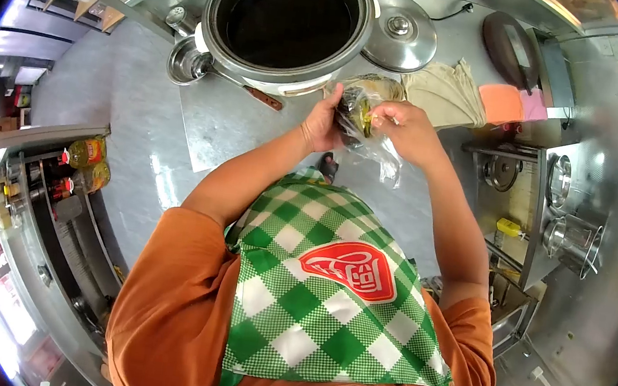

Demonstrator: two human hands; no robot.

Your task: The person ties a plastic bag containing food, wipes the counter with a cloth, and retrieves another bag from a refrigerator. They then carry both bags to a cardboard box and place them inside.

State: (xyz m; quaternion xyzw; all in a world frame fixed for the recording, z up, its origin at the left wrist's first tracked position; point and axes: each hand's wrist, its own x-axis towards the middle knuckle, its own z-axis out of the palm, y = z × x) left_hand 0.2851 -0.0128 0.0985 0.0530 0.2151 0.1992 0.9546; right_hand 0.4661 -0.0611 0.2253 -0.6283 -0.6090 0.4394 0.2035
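My left hand (322, 122) is wrapped round the side of a clear plastic bag (380, 154) with dark contents and a yellow-green patch showing through. At the bag's other side, my right hand (411, 131) has its thumb and fingers pinched together on the plastic by the yellow-green patch. The loose end of the bag hangs below both hands. Just beyond them stands a large round cooker (363, 28) filled with dark liquid. A second bundle (382, 85), partly hidden behind the bag, lies near the cooker's base.
A wooden-handled ladle (263, 97) rests in a small metal pot (179, 65) beside a shaker (178, 19). To the cooker's right are a metal lid (398, 43), a beige cloth (446, 94) and an orange cloth (500, 103). Oil bottles (85, 153) stand at left; metal racks (539, 212) are at right.
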